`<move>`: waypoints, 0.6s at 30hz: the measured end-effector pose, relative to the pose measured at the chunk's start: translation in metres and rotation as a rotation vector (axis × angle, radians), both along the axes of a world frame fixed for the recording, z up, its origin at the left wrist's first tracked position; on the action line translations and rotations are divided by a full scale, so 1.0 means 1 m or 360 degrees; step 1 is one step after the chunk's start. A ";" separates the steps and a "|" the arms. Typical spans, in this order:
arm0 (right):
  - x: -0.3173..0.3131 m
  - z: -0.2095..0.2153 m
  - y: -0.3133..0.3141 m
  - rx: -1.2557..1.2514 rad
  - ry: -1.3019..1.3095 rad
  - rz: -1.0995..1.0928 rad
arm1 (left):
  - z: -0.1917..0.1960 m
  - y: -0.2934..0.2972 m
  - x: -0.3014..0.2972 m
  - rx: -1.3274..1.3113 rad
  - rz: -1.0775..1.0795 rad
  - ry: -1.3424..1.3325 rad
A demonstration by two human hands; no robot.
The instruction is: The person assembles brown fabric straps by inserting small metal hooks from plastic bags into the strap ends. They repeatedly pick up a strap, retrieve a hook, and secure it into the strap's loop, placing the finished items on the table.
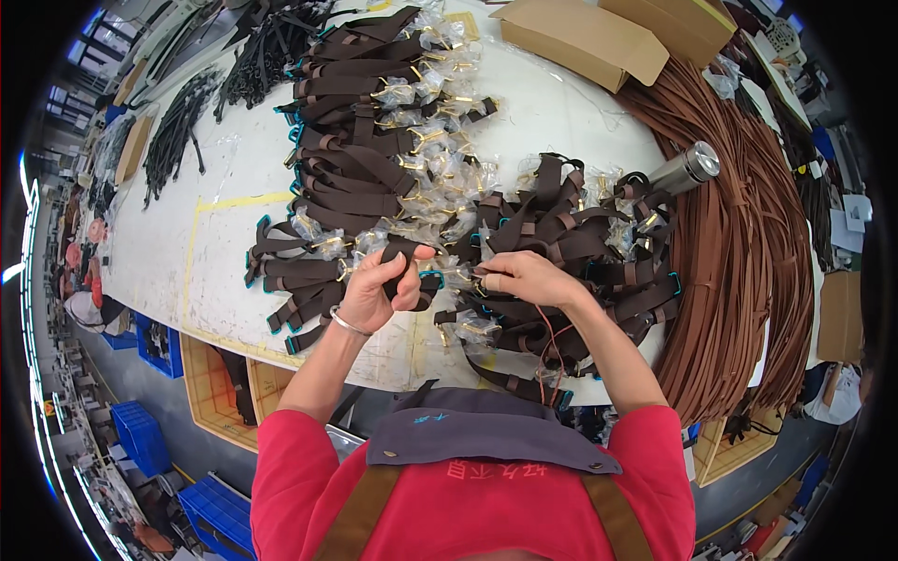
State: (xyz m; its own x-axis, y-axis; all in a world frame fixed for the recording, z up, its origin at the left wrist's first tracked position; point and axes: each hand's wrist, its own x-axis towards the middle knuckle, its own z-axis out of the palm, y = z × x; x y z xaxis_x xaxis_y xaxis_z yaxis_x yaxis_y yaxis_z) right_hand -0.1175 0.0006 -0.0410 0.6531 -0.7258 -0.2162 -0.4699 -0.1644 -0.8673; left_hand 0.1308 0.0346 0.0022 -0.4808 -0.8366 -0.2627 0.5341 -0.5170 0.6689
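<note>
My left hand (382, 285) is closed round a dark brown strap (402, 251), with the thumb pressing on its folded top. Beside those fingers shows a blue-edged buckle (431, 280). Just to the right, my right hand (531, 279) has thumb and fingers pinched together; what lies between them is too small to make out. Rows of similar straps (360, 150), with gold metal fittings in clear plastic wrap (435, 173), are heaped beyond my hands. A looser pile of straps (599, 245) lies around and behind my right hand.
Long reddish-brown strips (725, 234) fill the right of the white table (248, 252). A steel flask (687, 166) lies against the strap pile. Open cardboard boxes (580, 42) sit at the far side, black straps (178, 131) at far left. Blue crates (140, 438) stand on the floor.
</note>
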 end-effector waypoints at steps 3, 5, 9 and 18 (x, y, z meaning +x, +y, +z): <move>-0.004 0.004 0.020 -0.0219 0.0286 -0.0001 | -0.002 -0.004 -0.004 -0.0132 0.0044 0.0201; -0.013 -0.002 0.034 -0.0027 0.0284 -0.0057 | 0.004 -0.017 -0.003 -0.0273 -0.0002 0.0342; -0.022 -0.004 0.050 0.0169 0.0185 -0.0144 | -0.019 -0.086 -0.052 -0.0496 0.0152 -0.0678; -0.049 0.025 0.064 0.0215 -0.0228 -0.0605 | -0.101 -0.167 -0.131 -0.1238 -0.0211 -0.2566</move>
State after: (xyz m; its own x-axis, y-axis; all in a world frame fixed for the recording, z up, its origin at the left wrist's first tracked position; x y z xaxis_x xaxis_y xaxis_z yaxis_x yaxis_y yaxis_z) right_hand -0.1664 0.0648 -0.0161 0.3748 -0.8921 -0.2522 -0.3483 0.1166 -0.9301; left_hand -0.0002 -0.1326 -0.0984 -0.2418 -0.9654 -0.0978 -0.8391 0.1574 0.5207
